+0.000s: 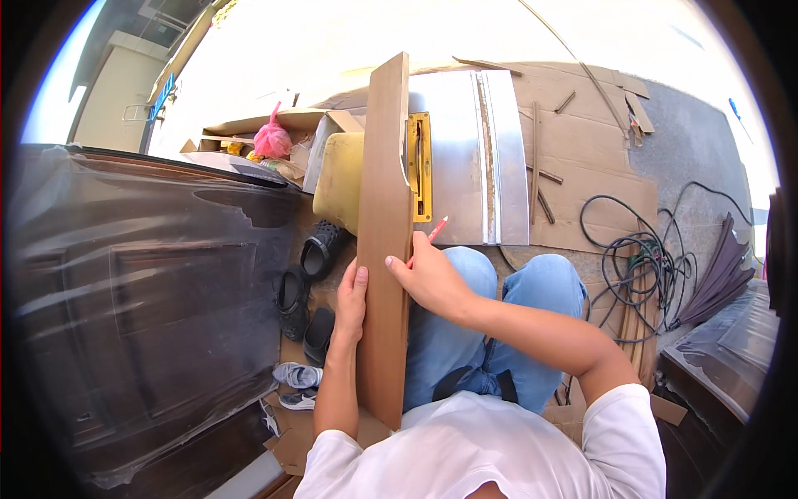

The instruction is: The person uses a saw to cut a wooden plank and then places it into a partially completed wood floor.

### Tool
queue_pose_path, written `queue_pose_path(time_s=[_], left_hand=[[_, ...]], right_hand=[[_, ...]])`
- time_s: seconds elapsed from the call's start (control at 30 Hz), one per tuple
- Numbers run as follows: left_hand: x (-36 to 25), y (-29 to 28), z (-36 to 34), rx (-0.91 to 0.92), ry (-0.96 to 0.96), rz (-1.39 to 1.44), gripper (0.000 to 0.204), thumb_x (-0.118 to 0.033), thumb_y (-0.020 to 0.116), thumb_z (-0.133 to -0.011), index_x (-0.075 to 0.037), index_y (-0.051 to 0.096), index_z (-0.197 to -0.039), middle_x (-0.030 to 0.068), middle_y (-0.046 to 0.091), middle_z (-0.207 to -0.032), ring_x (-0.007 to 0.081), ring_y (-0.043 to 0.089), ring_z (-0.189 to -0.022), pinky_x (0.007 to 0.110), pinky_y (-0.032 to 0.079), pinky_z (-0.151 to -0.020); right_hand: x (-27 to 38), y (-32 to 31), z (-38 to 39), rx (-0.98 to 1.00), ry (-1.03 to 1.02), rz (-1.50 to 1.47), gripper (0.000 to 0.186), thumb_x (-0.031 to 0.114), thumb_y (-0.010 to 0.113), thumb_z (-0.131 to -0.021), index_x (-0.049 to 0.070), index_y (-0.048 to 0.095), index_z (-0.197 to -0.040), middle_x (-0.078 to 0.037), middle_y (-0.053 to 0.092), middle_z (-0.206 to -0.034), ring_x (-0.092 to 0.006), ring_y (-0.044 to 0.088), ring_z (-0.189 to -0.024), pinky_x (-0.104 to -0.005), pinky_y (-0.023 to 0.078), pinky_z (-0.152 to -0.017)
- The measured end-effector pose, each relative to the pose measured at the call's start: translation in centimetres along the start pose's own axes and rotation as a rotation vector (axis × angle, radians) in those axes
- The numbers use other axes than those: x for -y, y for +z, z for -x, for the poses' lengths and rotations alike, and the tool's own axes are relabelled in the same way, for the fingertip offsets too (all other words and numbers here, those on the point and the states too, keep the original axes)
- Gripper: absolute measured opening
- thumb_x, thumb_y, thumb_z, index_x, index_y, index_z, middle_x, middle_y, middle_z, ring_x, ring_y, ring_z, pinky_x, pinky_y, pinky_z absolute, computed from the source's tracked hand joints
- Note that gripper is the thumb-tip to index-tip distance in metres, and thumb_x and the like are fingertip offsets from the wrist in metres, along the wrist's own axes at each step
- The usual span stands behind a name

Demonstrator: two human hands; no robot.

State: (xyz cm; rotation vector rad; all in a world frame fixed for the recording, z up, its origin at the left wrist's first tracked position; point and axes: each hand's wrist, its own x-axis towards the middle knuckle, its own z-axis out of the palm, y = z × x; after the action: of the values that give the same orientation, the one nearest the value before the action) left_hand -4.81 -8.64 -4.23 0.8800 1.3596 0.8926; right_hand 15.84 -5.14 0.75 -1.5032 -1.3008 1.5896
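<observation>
A long brown wooden board (385,183) runs from near my waist out past my knees, with a shallow notch in its right edge toward the far end. My left hand (352,303) grips its left edge, thumb lying along the face. At the right edge my right hand (436,279) holds a red pencil (440,227), its tip pointing up and away; the thumb rests on the board's face. Just beyond my knees lies a table saw's metal top (455,158) with a yellow slotted insert (428,158), partly covered by the board.
A yellow plastic piece (337,179) shows left of the board. Black clogs (322,249) and sneakers (298,374) sit beside a film-wrapped dark door panel (166,291). Cardboard (582,191) with wood strips covers ground ahead. Right are a coiled black cable (636,258) and a folded umbrella (716,279).
</observation>
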Motion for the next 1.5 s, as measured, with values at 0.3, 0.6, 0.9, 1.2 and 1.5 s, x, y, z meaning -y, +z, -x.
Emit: queue_pose_path(time_s=[0.3,0.6,0.9,1.2,1.5], left_hand=[[0.4,2.4,-1.1,-0.1,0.033,-0.043,0.051,-0.03,0.052,-0.11,-0.001,0.047,-0.152,0.007,0.058,-0.144,0.0152,0.054,-0.128,0.029,0.042,-0.109],[3.1,2.5,-2.7,-0.118,0.056,-0.089,0.052,-0.031,0.053,-0.11,0.0,0.047,-0.151,0.0077,0.058,-0.145,0.0155,0.053,-0.129,0.029,0.041,-0.11],[3.3,2.2,-2.7,-0.137,0.07,-0.168,0.051,-0.032,0.05,-0.111,0.0,0.048,-0.149,0.0095,0.059,-0.143,0.0171,0.054,-0.129,0.029,0.041,-0.11],[3.5,2.2,-2.0,-0.175,0.1,-0.266,0.054,-0.036,0.054,-0.109,0.0,0.05,-0.148,0.0108,0.06,-0.142,0.0181,0.056,-0.127,0.03,0.042,-0.108],[3.6,1.9,-1.8,-0.176,0.122,-0.319,0.055,-0.038,0.055,-0.108,0.0,0.051,-0.147,0.0102,0.061,-0.14,0.018,0.057,-0.126,0.031,0.042,-0.108]], right_hand=[[-2.4,-0.9,-0.4,0.024,-0.039,0.118,0.064,0.013,0.066,-0.093,-0.007,0.032,-0.143,-0.03,0.068,-0.098,-0.0454,0.068,-0.092,-0.0496,0.054,-0.084],[-5.2,-0.2,-0.4,-0.072,-0.147,0.211,0.077,0.013,0.065,-0.093,-0.012,0.021,-0.151,-0.03,0.067,-0.096,-0.0457,0.068,-0.089,-0.0508,0.054,-0.081],[-5.5,0.1,-0.2,-0.054,-0.127,0.245,0.081,0.014,0.064,-0.094,-0.016,0.017,-0.152,-0.033,0.065,-0.104,-0.0465,0.067,-0.093,-0.0507,0.054,-0.082],[-7.2,0.5,0.4,-0.078,-0.167,0.247,0.081,0.014,0.064,-0.094,-0.019,0.016,-0.15,-0.037,0.062,-0.111,-0.0487,0.066,-0.096,-0.0514,0.054,-0.084],[-7.7,1.0,0.3,-0.079,-0.174,0.255,0.082,0.013,0.065,-0.093,-0.02,0.016,-0.15,-0.037,0.062,-0.109,-0.0497,0.066,-0.096,-0.0518,0.054,-0.082]])
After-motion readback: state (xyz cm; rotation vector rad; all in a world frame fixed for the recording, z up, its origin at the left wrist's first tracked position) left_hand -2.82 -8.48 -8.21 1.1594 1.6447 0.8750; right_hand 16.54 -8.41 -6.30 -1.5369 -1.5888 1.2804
